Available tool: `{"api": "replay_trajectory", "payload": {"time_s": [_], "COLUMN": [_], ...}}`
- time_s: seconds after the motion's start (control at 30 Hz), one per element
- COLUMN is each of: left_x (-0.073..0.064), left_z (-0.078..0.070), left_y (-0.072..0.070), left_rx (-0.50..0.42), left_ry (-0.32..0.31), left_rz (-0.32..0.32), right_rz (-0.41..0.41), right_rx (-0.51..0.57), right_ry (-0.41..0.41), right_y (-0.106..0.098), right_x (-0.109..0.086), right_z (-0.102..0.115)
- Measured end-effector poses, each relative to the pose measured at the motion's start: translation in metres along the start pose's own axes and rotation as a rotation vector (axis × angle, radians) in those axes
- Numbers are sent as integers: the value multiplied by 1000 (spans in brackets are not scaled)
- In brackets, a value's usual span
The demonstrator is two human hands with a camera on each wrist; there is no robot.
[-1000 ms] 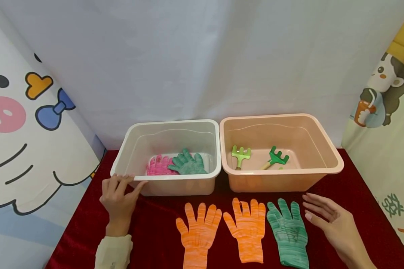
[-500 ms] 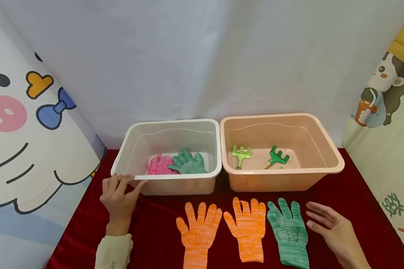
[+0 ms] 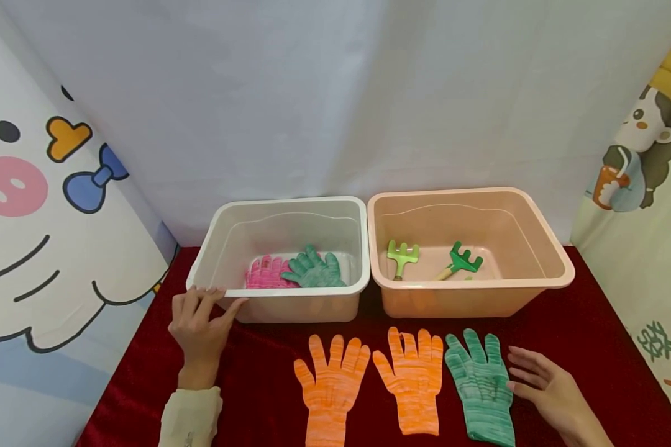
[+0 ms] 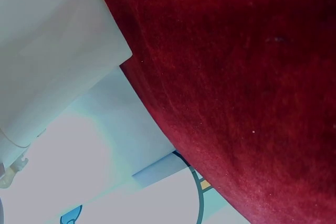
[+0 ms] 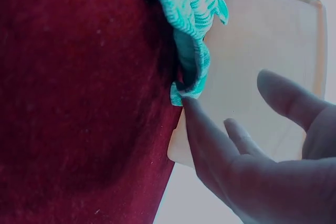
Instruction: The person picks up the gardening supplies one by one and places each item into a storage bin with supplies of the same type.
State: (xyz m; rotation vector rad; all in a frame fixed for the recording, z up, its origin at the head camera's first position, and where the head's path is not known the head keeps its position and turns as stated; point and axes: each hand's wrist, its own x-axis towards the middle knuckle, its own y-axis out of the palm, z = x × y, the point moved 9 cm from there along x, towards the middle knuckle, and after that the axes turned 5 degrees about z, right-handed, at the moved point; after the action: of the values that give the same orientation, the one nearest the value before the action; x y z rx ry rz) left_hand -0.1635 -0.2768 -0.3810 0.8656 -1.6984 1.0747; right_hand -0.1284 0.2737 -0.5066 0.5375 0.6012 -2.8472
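Note:
My left hand (image 3: 201,320) holds the front left corner of a white plastic tub (image 3: 291,308), fingers over the rim and thumb along its front. Inside lie a pink glove (image 3: 267,273) and a green glove (image 3: 316,270). On the red cloth, another green work glove (image 3: 481,385) lies flat, fingers toward the tubs. Beside its right edge is my right hand (image 3: 545,388), fingers slightly bent, thumb apart. The right wrist view has one fingertip right at the glove's edge (image 5: 191,61). To the left lie two orange gloves, one in the middle (image 3: 416,385) and one further left (image 3: 332,388).
A peach tub (image 3: 453,301) stands right of the white one, rims side by side. It holds a light green toy rake (image 3: 402,254) and a dark green toy rake (image 3: 463,259). A pale curtain (image 3: 313,99) rises behind; printed panels flank the red cloth (image 3: 257,385).
My right hand has drawn slightly back toward me, alongside the green glove. My left hand stays on the white tub's rim. The view has shifted a little.

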Motion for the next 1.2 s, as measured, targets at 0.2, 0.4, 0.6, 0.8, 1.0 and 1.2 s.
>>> {"api": "replay_trajectory", "payload": {"time_s": [0.2,0.4,0.6,0.8,1.0,1.2], "left_x": [-1,0,0,0,0,1], "left_z": [0,0,-1,-1,-1,-2], "left_y": [0,-1,0,0,0,0], "left_rx": [3,9,16,19,24,33], "left_ry": [0,3,5,3,4,10], "left_rz": [4,1,8,13,16,27], "right_rz": [64,105,142,153,190,149], "right_rx": [26,102,192,236,239,179], "right_ry": [35,57,64,55,8,-44], "right_y": [4,8,14,19,24,22], "right_x": [2,4,6,8,7,5], "right_z": [-7,-11,-15,-14,-10,0]}}
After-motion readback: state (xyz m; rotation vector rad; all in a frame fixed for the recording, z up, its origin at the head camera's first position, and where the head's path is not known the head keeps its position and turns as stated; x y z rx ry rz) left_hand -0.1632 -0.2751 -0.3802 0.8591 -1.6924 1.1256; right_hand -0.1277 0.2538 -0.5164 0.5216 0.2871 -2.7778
